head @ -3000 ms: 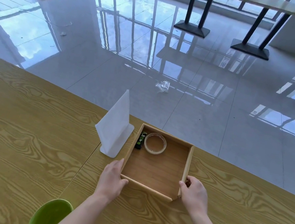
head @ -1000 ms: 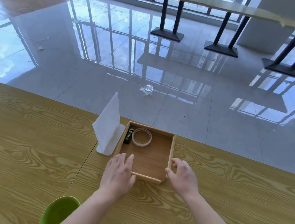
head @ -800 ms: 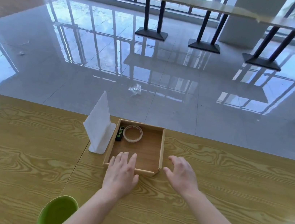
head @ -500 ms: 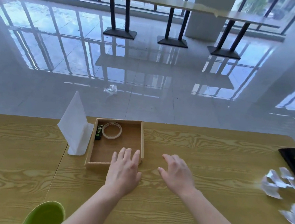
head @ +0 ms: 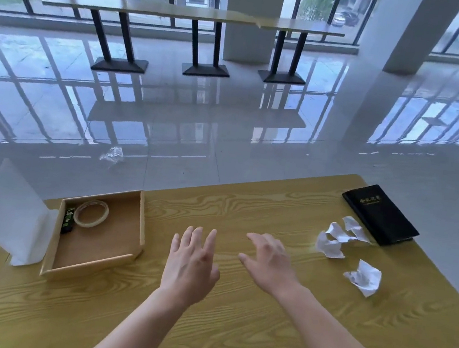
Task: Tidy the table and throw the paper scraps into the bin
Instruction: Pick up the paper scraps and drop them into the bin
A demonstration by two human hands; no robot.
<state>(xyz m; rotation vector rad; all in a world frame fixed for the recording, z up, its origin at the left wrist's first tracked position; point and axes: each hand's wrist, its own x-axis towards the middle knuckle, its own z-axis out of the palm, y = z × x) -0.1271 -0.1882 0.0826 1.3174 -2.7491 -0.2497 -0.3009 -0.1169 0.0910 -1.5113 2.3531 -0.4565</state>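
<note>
Two crumpled white paper scraps lie on the wooden table [head: 229, 336] at the right: a larger one [head: 337, 239] next to a black booklet [head: 380, 214], a smaller one [head: 363, 278] nearer me. My right hand [head: 267, 260] hovers open over the table's middle, left of the scraps and apart from them. My left hand [head: 192, 261] is open beside it, just right of a wooden tray [head: 142, 225]. The tray holds a tape roll [head: 91, 212] and a small black-green item [head: 68, 220]. No bin is in view.
A white napkin holder [head: 12, 212] stands left of the tray. The table's far edge runs just behind the tray and booklet; its right edge is past the scraps. A clear plastic wrapper [head: 113, 154] lies on the glossy floor. High tables [head: 191, 15] stand by the windows.
Both hands let go of the tray and moved right, fingers spread. My view swung right, bringing the scraps and booklet into sight; the green bowl left the frame.
</note>
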